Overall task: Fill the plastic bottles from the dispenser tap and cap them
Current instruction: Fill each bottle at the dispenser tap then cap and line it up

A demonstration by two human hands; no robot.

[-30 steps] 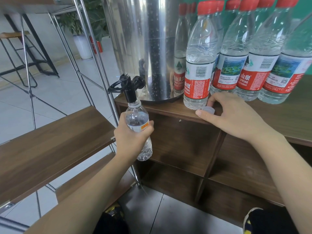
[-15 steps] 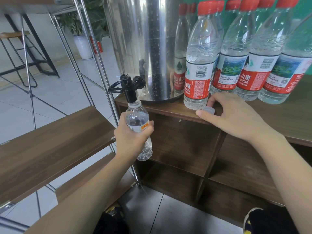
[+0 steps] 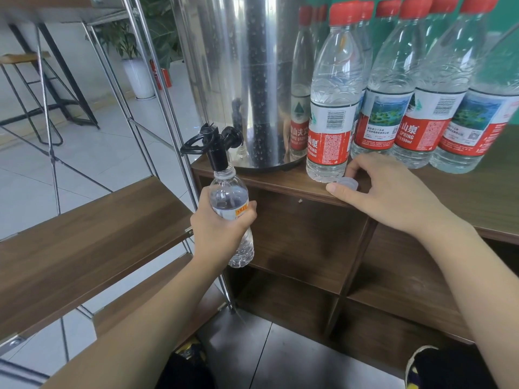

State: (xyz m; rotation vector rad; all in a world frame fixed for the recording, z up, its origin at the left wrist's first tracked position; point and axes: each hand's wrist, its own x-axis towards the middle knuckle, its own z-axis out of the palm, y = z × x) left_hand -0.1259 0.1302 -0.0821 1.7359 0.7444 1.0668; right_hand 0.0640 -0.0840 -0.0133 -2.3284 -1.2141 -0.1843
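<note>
My left hand (image 3: 222, 228) grips a small clear plastic bottle (image 3: 229, 197) around its middle and holds its open mouth right under the black tap (image 3: 214, 147) of the steel dispenser (image 3: 238, 80). The bottle is nearly full of water. A translucent white cap (image 3: 347, 183) lies on the wooden counter (image 3: 477, 197) beside a tall bottle. My right hand (image 3: 384, 192) rests on the counter with thumb and fingers curled around that cap.
Several tall capped water bottles (image 3: 332, 108) with red caps and red-white labels stand on the counter right of the dispenser. Open cubbies lie below the counter. A metal rack with wooden shelves (image 3: 84, 237) stands at the left.
</note>
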